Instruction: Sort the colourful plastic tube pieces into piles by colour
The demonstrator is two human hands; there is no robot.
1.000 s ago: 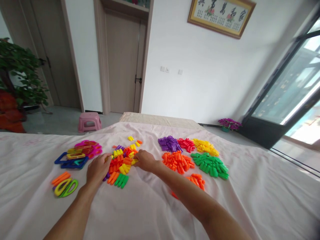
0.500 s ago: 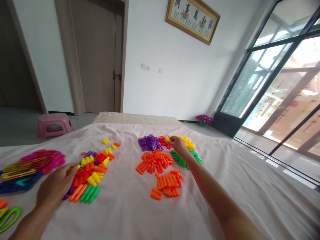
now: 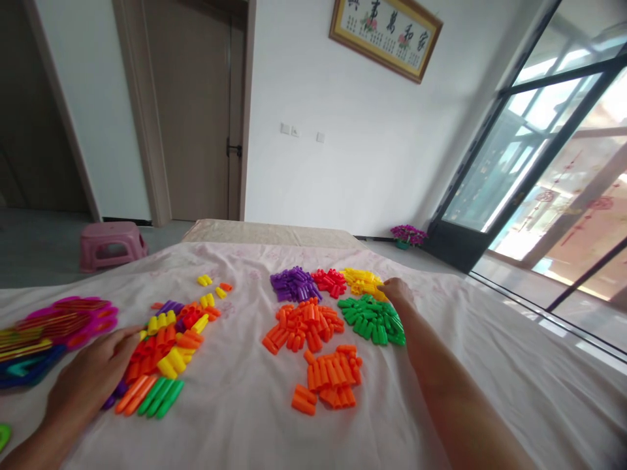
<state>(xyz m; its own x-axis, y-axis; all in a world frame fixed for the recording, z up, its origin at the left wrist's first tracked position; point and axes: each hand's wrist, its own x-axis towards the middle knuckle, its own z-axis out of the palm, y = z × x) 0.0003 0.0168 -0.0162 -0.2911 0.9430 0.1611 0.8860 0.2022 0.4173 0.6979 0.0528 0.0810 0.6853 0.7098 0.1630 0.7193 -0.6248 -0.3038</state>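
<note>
My left hand point(image 3: 95, 367) rests at the left edge of a mixed pile of bullet-shaped plastic building blocks point(image 3: 157, 346), its fingers curled together. A bit of yellow shows by the fingertips; what they grip is unclear. At the right edge of the yellow block pile point(image 3: 361, 281), my right hand point(image 3: 398, 291) has its fingers pinched on a yellow block point(image 3: 380, 295). Close by lie a green pile point(image 3: 372, 318), a red pile point(image 3: 329, 282), a purple pile point(image 3: 294, 284) and two orange piles, one farther back point(image 3: 306, 324) and one nearer point(image 3: 334, 375).
Pink and blue plastic pieces point(image 3: 93, 320) lie at the left on the pale bedsheet point(image 3: 235, 405). A few loose yellow and orange blocks point(image 3: 204, 280) sit behind the mixed pile. A pink stool point(image 3: 112, 245) stands on the floor beyond, and potted purple flowers point(image 3: 408, 234) by the glass door.
My right hand has moved right with a yellow block, from above the red pile to the yellow pile's right edge. My left hand stays beside the mixed pile. The view has shifted slightly.
</note>
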